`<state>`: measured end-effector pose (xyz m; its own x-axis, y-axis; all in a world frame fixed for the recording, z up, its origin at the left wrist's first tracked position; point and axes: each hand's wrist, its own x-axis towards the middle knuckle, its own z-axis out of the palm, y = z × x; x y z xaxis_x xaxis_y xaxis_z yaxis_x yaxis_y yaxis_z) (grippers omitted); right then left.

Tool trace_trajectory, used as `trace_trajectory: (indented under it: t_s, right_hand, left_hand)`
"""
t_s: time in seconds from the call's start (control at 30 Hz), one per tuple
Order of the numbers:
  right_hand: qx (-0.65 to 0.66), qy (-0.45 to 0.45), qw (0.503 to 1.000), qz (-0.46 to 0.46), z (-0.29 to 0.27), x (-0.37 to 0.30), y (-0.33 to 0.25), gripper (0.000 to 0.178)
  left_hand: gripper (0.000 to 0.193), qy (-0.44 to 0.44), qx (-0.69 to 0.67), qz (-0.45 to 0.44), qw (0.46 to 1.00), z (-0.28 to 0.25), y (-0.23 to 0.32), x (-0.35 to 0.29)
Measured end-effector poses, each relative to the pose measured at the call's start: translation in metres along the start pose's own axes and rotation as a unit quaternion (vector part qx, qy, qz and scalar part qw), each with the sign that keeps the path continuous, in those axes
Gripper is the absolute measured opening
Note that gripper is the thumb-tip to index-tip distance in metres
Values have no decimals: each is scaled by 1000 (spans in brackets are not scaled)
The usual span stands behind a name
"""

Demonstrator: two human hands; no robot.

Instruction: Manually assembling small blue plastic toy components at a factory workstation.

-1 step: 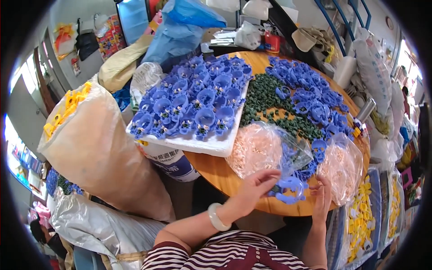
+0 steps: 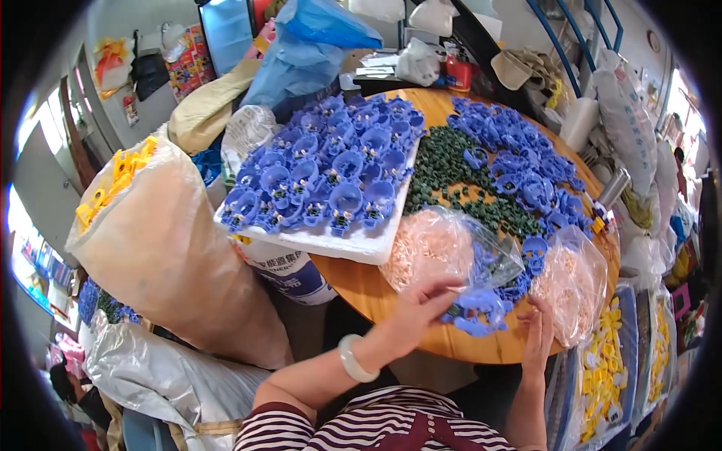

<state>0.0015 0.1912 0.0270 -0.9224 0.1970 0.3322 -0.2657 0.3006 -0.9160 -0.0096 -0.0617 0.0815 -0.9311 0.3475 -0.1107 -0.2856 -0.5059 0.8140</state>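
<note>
On the near edge of a round wooden table lies a small heap of blue plastic pieces. My left hand, a white bangle on its wrist, reaches in from the left and pinches the heap's left edge. My right hand stands edge-on just right of the heap, fingers straight and touching it. A clear bag of pale orange bits lies right behind my left hand. A second such bag sits beside my right hand.
A white foam tray carries several blue cup-shaped parts. Behind it lie a pile of green pieces and more blue parts. A large sack with yellow parts stands at left, and trays of yellow pieces at right.
</note>
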Motion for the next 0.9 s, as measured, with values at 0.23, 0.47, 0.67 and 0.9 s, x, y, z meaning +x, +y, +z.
trace_trajectory:
  t_s: [0.23,0.47,0.67,0.9]
  right_hand:
    - [27,-17,999,28,-3,4,21,28]
    - [47,-22,997,54,-2,6,24,21]
    - [35,-9,997,68,-1,5,27,20]
    - [29,-12,997,69,1,5,33,17]
  left_hand:
    - [28,91,102,231,963,-77,138,3]
    - [27,282,176,343,878,-177,250,19]
    - [28,382,507,422,647,-241,273,46]
    - [33,304,788,350,406,-247,251,51]
